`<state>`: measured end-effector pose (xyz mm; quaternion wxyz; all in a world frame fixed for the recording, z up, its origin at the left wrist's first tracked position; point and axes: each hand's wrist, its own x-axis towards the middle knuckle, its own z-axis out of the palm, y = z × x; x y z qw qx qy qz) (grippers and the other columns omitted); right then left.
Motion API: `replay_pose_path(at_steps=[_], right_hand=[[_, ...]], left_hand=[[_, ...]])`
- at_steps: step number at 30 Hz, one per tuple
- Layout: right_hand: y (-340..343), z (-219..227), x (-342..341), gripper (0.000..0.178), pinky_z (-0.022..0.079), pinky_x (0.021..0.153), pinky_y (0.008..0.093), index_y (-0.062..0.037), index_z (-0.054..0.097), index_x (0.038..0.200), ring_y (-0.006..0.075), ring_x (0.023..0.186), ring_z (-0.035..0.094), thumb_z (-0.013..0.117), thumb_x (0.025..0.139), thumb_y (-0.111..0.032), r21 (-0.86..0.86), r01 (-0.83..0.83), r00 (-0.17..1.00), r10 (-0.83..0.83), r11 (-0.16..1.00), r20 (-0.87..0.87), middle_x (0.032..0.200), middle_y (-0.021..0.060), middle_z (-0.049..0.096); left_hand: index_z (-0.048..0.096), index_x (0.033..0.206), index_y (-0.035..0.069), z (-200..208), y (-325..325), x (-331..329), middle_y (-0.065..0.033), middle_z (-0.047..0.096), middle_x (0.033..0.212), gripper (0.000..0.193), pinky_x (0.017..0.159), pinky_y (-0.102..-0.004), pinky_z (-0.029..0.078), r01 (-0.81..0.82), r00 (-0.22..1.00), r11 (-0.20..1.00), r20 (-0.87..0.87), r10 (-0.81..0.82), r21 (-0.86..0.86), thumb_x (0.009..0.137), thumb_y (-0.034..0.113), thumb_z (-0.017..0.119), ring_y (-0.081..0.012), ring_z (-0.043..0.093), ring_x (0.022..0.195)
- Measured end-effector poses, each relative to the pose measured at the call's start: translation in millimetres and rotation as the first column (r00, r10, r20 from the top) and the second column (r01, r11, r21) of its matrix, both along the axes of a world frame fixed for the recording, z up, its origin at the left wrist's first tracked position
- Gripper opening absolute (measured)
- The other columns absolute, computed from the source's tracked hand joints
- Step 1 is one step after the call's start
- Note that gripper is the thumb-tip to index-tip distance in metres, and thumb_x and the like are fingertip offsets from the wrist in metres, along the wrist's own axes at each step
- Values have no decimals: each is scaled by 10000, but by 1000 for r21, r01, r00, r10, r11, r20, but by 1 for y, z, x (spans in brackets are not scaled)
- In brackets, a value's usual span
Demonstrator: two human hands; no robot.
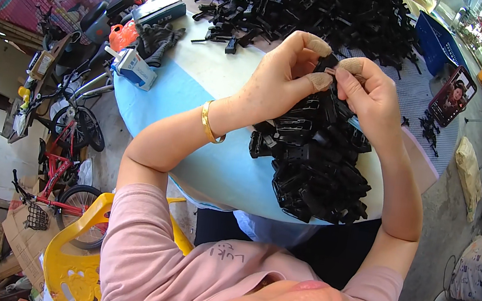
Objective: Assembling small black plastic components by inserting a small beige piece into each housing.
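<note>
My left hand (283,79) and my right hand (375,96) meet above the table, with beige tape around several fingertips. Between the left thumb and fingers sits a small black plastic part (327,62), pinched tight. The right thumb and forefinger press together at the same part's edge; whether they grip it or another tiny piece is hidden. Just below both hands, a heap of similar black plastic parts (319,168) reaches the table's near edge. A much larger pile of black parts (311,11) covers the far side.
The round table has a light blue and white cover (161,101). On its left lie a blue-white box (135,68), dark gloves (159,42) and an orange bag (123,36). A phone (452,96) and a blue basket (434,45) stand right. A yellow chair (71,262) is beside me.
</note>
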<state>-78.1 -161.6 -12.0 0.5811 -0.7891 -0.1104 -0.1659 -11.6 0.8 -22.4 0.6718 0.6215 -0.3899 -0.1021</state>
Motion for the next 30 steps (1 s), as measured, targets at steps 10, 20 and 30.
replay_pose_path(at_steps=[10, 20, 30], right_hand=[[2, 0, -1, 129, 245, 421, 143, -27, 562, 905, -2, 477, 338, 520, 893, -148, 18, -3, 1000, 3, 1000, -3, 626, -16, 510], [9, 5, -7, 120, 249, 422, 142, -18, 557, 891, -3, 480, 352, 504, 895, -126, 57, -33, 995, 38, 998, -92, 615, -16, 510], [-7, 4, -1, 156, 332, 515, 125, -8, 573, 929, -13, 569, 401, 638, 796, -56, -153, 111, 938, -53, 982, 342, 733, -38, 545]], left_hand=[[431, 1101, 9, 1, 1, -8, -47, 555, 955, 291, 768, -225, 467, -32, 991, 999, 130, 36, -32, 842, 23, 563, -84, 546, 876], [543, 880, -16, 3, -1, -13, -61, 609, 792, 130, 689, -251, 476, -239, 863, 963, 427, 269, -125, 776, 15, 616, -106, 581, 764], [373, 1206, 15, 24, 2, -1, -191, 528, 1140, 295, 857, -302, 471, 115, 956, 959, -232, -178, -260, 933, 126, 379, -221, 562, 1009]])
